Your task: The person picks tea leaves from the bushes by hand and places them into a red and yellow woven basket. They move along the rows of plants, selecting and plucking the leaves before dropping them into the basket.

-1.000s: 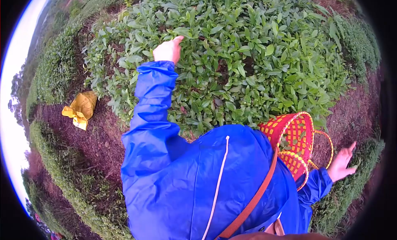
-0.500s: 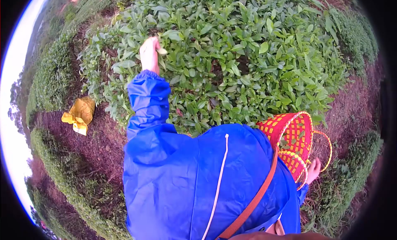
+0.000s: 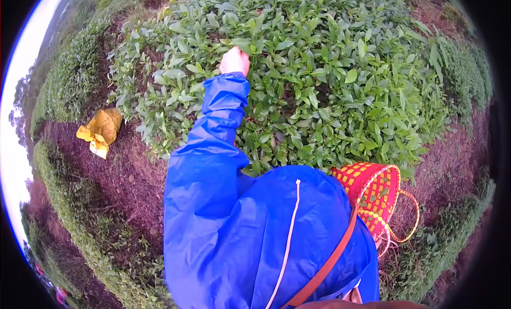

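Note:
My left hand [image 3: 235, 61] reaches into the upper middle of a leafy green bush [image 3: 319, 69], its fingers closed on leaves; the fingertips are partly hidden by foliage. A blue sleeve covers that arm. At my right side a red and yellow woven basket [image 3: 354, 177] lies tilted, with some green leaves inside and looped handles at its rim. Beside the lower handle shows a small pinkish patch of my right hand [image 3: 384, 242]; most of it is hidden, and its fingers cannot be made out.
A yellow bag [image 3: 106, 127] sits on the brown ground [image 3: 133, 186] to the left of the bush. Low hedges [image 3: 80, 218] run along the left and right. A reddish-brown strap [image 3: 324, 269] crosses my blue jacket [image 3: 213, 240].
My left hand has moved right across the bush, and its sleeve has shifted with it. My right hand, seen beside the basket before, is now mostly hidden. The view has shifted slightly.

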The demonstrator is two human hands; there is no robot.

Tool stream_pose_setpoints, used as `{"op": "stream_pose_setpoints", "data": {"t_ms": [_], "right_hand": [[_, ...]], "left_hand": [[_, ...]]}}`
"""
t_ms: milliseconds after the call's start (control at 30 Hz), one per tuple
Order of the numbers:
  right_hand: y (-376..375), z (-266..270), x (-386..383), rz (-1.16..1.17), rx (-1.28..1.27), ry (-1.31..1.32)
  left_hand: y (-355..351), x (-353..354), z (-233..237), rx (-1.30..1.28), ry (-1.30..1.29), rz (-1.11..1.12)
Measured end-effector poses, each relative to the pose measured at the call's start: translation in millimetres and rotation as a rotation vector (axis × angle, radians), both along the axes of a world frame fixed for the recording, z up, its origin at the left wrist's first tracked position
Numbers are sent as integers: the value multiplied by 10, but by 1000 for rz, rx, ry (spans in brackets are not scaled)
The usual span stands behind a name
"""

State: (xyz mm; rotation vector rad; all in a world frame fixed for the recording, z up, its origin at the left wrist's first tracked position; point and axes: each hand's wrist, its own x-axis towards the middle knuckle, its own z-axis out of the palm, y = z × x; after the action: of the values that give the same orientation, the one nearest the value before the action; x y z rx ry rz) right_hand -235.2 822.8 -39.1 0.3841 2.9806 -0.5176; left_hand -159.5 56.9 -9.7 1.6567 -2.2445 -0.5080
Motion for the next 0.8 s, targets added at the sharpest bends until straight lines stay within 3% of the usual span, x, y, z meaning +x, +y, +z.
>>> {"op": "stream_pose_setpoints", "data": {"t_ms": [67, 133, 167, 200, 267, 333, 433, 500, 600, 667, 733, 800], "right_hand": [[-11, 26, 7, -7, 13, -10], [-23, 23, 19, -18, 20, -14], [-22, 30, 29, -24, 23, -15], [-10, 42, 33, -27, 29, -18], [-2, 47, 29, -18, 48, -24], [-64, 28, 8, -12, 61, -19], [-325, 147, -48, -55, 2, -84], [-330, 145, -14, -33, 8, -64], [-392, 168, -24, 31, 23, -43], [-341, 138, 8, 32, -14, -4], [-319, 130, 39, 16, -21, -3], [-350, 167, 69, -1, -18, -14]], "left_hand": [[-36, 29, -264, -72, 145, -27], [-99, 185, -401, 95, 510, -71], [-34, 230, -155, 575, 1027, 199], [118, 330, 232, 800, 1373, 45], [182, 465, 692, 670, 1316, 74], [-14, 744, 839, 478, 1213, 77], [-388, 1154, 588, 394, 1030, 168], [-475, 1279, 348, 401, 634, 155], [-387, 1187, 76, 547, 562, 17], [-399, 1139, -54, 548, 307, -89], [-340, 1094, -109, 459, 328, -18], [-257, 1050, -172, 504, 710, 197]]}}
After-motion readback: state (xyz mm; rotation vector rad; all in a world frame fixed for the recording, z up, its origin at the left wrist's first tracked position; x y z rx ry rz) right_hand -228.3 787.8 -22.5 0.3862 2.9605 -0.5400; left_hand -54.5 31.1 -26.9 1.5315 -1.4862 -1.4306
